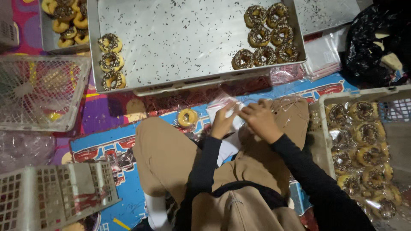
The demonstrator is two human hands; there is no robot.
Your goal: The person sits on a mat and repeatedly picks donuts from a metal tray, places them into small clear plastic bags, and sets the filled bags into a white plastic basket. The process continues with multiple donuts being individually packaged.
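At six o'clock of the steel tray [171,47], my left hand [222,122] and right hand [260,121] pinch a clear plastic bag [222,105]; it looks flimsy and slippery to me, best gripped at its open edge.

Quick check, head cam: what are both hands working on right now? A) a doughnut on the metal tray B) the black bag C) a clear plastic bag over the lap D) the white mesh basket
C: the left hand and right hand both pinch a clear plastic bag above the lap; the metal tray with its sprinkled doughnuts lies beyond them, untouched.
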